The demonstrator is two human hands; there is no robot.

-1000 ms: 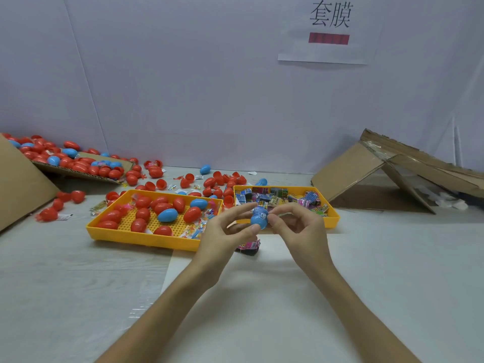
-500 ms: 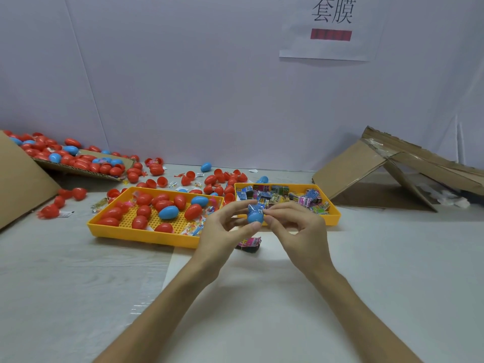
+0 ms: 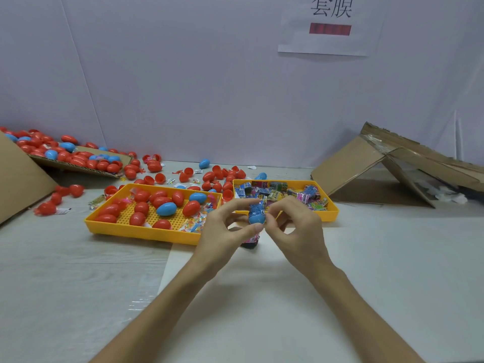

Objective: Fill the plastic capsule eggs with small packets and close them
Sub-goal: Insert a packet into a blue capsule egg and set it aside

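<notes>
Both hands raised over the desk (image 3: 392, 271), just before two yellow trays. Left hand (image 3: 222, 231): grip grasping a blue egg half (image 3: 254, 218), thumb beneath, open end up. A crinkled blue packet (image 3: 258, 206) sticks up out of it, partly in. Right hand (image 3: 296, 229): grip pinching the packet's top. Left tray (image 3: 141, 233) holds red and blue eggs; right tray (image 3: 332, 213) holds mixed packets.
</notes>
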